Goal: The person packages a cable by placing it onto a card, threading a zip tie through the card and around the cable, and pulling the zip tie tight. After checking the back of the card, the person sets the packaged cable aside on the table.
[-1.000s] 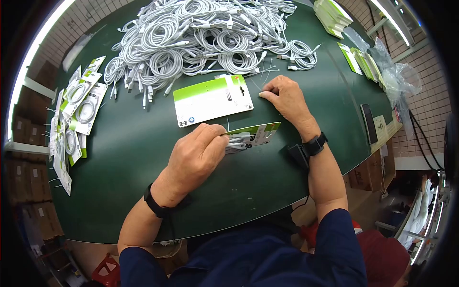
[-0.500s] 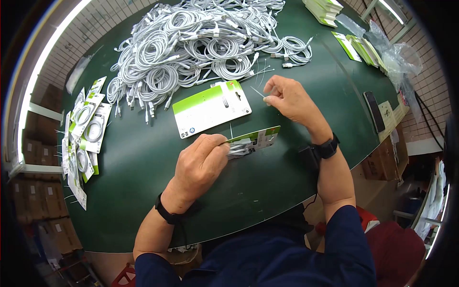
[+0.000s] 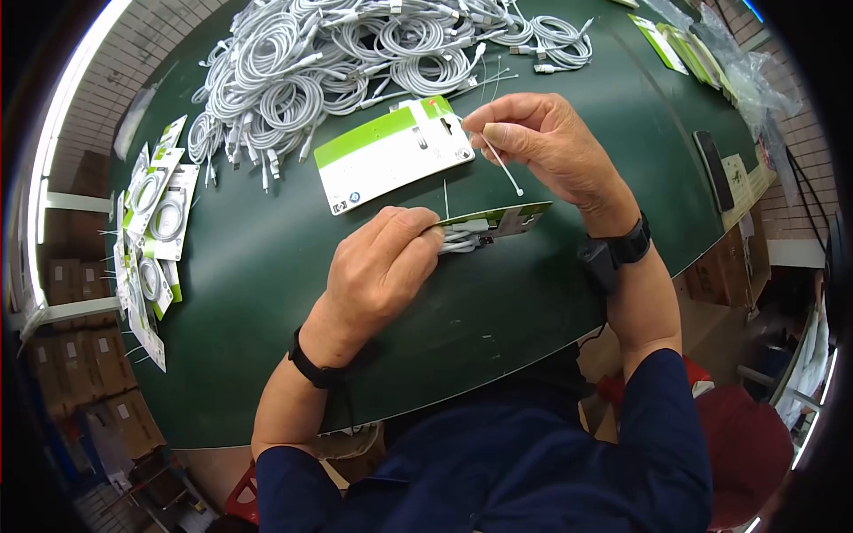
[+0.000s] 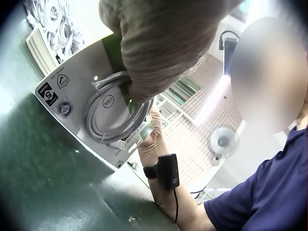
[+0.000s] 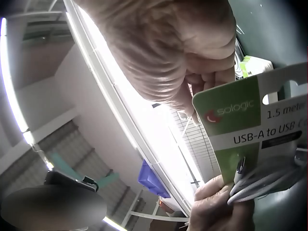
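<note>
My left hand [image 3: 382, 262] grips a green and white packaging card [image 3: 515, 216] by one end, tilted on edge above the table. A coiled white USB cable [image 4: 92, 120] lies against the card's face in the left wrist view. A thin white strand [image 3: 446, 197] sticks up behind the card. Right of and beyond it, my right hand [image 3: 564, 147] pinches a white cable tie [image 3: 507, 171] between thumb and fingers, its small head hanging down. Flat on the green table behind the held card is another packaging card [image 3: 382, 164], its right corner close to my right fingertips.
A large heap of coiled white cables [image 3: 284, 75] covers the back of the table. Loose cable ties [image 3: 491, 80] lie in front of it. Carded cables [image 3: 147, 235] are piled at left. At right are more cards [image 3: 689, 58], clear plastic [image 3: 751, 71] and a phone [image 3: 712, 164].
My right hand has come up from the table beside the loose ties with one cable tie, which has swung from pointing up-left to hanging downward. My left hand keeps its grip on the card.
</note>
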Motion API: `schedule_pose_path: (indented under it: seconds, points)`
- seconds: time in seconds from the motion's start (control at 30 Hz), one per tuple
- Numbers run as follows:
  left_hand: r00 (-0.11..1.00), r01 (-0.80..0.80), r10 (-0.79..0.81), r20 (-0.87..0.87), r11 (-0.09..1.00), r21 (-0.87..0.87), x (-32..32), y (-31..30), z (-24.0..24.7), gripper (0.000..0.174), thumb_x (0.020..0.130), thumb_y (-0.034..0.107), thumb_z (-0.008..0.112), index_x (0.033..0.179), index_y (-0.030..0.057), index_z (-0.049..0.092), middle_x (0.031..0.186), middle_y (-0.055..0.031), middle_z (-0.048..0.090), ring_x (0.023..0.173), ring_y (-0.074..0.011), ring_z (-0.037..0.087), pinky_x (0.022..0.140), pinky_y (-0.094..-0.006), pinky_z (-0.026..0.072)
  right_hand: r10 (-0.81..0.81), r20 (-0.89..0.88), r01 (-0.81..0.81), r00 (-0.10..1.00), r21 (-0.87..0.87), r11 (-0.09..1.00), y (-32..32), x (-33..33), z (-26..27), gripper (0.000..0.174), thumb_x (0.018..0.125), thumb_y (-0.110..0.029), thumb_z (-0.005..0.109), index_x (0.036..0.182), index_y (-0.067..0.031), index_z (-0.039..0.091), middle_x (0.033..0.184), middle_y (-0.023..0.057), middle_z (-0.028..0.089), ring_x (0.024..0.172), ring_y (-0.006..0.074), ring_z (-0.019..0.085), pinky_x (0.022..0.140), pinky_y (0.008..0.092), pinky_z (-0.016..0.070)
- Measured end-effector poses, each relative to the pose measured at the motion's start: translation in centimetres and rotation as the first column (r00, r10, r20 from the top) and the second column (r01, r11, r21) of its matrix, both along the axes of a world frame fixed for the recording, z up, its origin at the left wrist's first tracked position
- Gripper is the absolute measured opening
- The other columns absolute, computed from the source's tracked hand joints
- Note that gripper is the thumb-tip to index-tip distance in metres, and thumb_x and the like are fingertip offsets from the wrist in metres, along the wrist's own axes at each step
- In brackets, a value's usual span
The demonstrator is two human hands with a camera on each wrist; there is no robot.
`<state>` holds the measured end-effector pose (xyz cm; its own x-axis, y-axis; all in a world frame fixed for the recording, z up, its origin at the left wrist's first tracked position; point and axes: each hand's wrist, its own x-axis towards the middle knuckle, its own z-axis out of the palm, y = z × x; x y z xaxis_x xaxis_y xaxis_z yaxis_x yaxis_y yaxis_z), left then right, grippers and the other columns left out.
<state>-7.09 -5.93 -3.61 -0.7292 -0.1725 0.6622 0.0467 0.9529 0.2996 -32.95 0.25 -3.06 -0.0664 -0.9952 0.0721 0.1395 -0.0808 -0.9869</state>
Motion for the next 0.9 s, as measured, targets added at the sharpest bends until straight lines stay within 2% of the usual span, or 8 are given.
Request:
schedule_pose_path:
  seconds: [0.3,0.4,0.43,0.53,0.57,0.67,0.9]
  points:
    - [1.000,0.015,-0.015,0.000,1.000,-0.004,-0.1,0.0,-0.2,0.032,0.065,-0.010,0.078,0.094,-0.0018,0.066,0.097,-0.0131,0.069,0.080,-0.0287,0.070,0.068,-0.0358,0.0590,0.006,-0.006,-0.006,1.000,-0.028,1.000,0.0,0.6,-0.1,0.022,0.095,-0.008,0.074,0.114,0.0029,0.076,0.099,0.0090,0.075,0.081,0.0086,0.064,0.075,0.0231,0.0532]
    - [1.000,0.018,-0.018,0.007,1.000,-0.004,-0.2,0.1,0.0,0.032,0.066,-0.010,0.078,0.094,-0.0020,0.066,0.097,-0.0132,0.069,0.081,-0.0288,0.070,0.069,-0.0360,0.0592,0.011,-0.008,-0.011,1.000,0.029,1.000,0.1,0.6,0.3,0.024,0.092,-0.008,0.076,0.111,0.0054,0.073,0.095,0.0071,0.072,0.081,0.0082,0.065,0.071,0.0219,0.0517]
    - [1.000,0.020,-0.020,0.010,1.000,-0.004,-0.2,0.1,0.1,0.032,0.066,-0.010,0.078,0.094,-0.0021,0.066,0.097,-0.0133,0.069,0.081,-0.0288,0.070,0.069,-0.0361,0.0592,0.000,-0.097,0.005,0.995,0.045,0.999,0.2,0.7,0.7,0.019,0.092,-0.008,0.077,0.106,0.0040,0.074,0.095,0.0066,0.072,0.076,0.0075,0.063,0.066,0.0208,0.0501]
    - [1.000,0.030,-0.030,0.007,1.000,-0.010,-0.5,0.0,0.3,0.031,0.066,-0.008,0.079,0.094,-0.0022,0.066,0.098,-0.0137,0.069,0.081,-0.0288,0.071,0.069,-0.0362,0.0593,-0.023,-0.115,0.029,0.993,0.050,0.998,0.2,1.0,0.5,0.015,0.092,-0.008,0.076,0.102,0.0026,0.075,0.094,0.0056,0.072,0.074,0.0065,0.062,0.064,0.0209,0.0490]
    - [0.999,0.032,-0.032,0.003,0.999,-0.011,-0.6,-0.1,0.2,0.030,0.067,-0.007,0.079,0.094,-0.0022,0.066,0.098,-0.0137,0.069,0.081,-0.0288,0.071,0.069,-0.0363,0.0594,-0.038,-0.182,0.044,0.983,0.029,0.999,0.1,1.1,0.6,0.012,0.092,-0.008,0.075,0.099,0.0017,0.076,0.095,0.0053,0.072,0.071,0.0059,0.060,0.062,0.0215,0.0486]
    - [0.999,0.039,-0.038,0.006,0.999,-0.019,-0.8,-0.3,0.4,0.028,0.069,-0.006,0.078,0.094,-0.0025,0.066,0.097,-0.0138,0.069,0.080,-0.0283,0.070,0.068,-0.0361,0.0594,-0.057,-0.202,0.070,0.978,0.058,0.996,0.0,1.3,0.5,0.015,0.093,-0.013,0.078,0.099,0.0004,0.078,0.081,0.0009,0.070,0.066,0.0041,0.056,0.058,0.0212,0.0453]
    - [0.998,0.050,-0.053,-0.028,0.996,-0.079,-1.1,0.1,0.1,0.023,0.071,-0.004,0.079,0.091,-0.0044,0.067,0.095,-0.0141,0.068,0.076,-0.0270,0.070,0.064,-0.0345,0.0590,-0.007,-0.139,0.038,0.990,0.227,0.973,-0.1,1.1,0.4,0.016,0.092,-0.013,0.077,0.095,0.0021,0.071,0.078,0.0054,0.072,0.068,0.0087,0.069,0.058,0.0201,0.0508]
